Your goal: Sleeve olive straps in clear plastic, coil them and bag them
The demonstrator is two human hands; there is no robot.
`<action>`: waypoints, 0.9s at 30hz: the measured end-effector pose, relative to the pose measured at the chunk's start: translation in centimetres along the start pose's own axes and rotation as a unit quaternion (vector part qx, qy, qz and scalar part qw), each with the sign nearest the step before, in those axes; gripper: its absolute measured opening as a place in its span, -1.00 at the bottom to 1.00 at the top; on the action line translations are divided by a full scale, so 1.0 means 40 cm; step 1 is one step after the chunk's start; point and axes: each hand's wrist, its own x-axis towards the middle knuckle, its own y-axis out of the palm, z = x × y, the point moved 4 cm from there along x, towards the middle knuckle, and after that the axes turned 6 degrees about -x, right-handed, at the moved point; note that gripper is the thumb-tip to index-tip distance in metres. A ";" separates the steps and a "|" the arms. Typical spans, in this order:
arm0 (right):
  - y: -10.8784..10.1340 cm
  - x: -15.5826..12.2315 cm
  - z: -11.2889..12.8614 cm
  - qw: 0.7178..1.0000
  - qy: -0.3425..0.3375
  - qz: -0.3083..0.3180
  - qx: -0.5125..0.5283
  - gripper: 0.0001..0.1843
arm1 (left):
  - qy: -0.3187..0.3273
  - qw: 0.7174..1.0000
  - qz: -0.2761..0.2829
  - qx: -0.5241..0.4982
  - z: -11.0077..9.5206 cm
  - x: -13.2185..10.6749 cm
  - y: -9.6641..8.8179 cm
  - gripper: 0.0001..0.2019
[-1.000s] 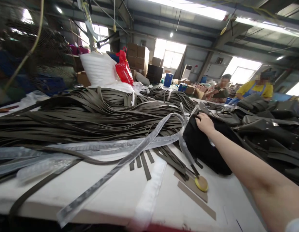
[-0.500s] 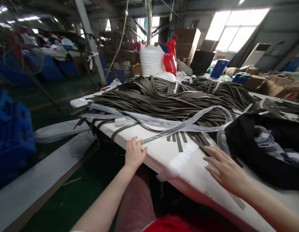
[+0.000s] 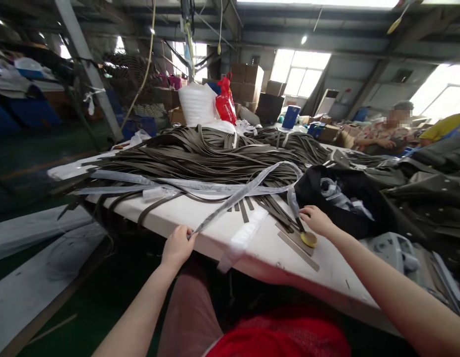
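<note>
My left hand (image 3: 178, 248) is closed at the table's front edge, pinching the near end of a grey strap in a clear plastic sleeve (image 3: 237, 198). From there the strap runs up to the right and loops back over the table. My right hand (image 3: 318, 221) reaches in beside the black bag (image 3: 349, 218), its fingers curled close to the sleeve's other end. What those fingers hold is hidden. Just below them lies a round yellow piece (image 3: 308, 239) with a dark stem. Long dark strips (image 3: 200, 153) are heaped across the table behind.
The white table (image 3: 267, 258) carries short cut strips (image 3: 244, 210) and a white plastic piece (image 3: 242, 238) draped over its edge. Behind stand a white foam roll (image 3: 196, 104) and a red bag (image 3: 226, 101). Another person (image 3: 389, 131) sits at far right, with a yellow sleeve (image 3: 445, 126) nearby.
The view has swung right, bringing in the far people and more of the bag. My left hand has drawn the strap's end slightly off the edge. My right hand's fingers have curled in.
</note>
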 end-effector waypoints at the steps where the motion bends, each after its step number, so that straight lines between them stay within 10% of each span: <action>1: 0.004 0.018 -0.012 1.000 0.015 0.002 0.020 -0.70 | -0.007 0.999 0.016 -0.031 0.000 -0.015 0.004 -0.81; 7: 0.054 0.062 -0.023 0.986 0.060 0.006 0.157 -0.72 | -0.093 0.902 0.262 -0.330 -0.018 -0.168 0.063 -0.61; 12: 0.038 0.059 -0.009 0.963 0.074 -0.028 0.258 -0.74 | -0.119 0.815 0.454 -0.341 -0.013 -0.306 0.121 -0.54; 19: -0.079 -0.057 0.086 0.910 -0.029 -0.040 0.411 -0.60 | -0.049 0.837 0.467 -0.282 -0.015 -0.374 0.181 -0.83; 27: -0.022 -0.328 0.209 0.857 -0.070 0.059 0.508 -0.73 | 0.253 0.866 0.430 -0.022 -0.258 -0.466 0.340 -0.78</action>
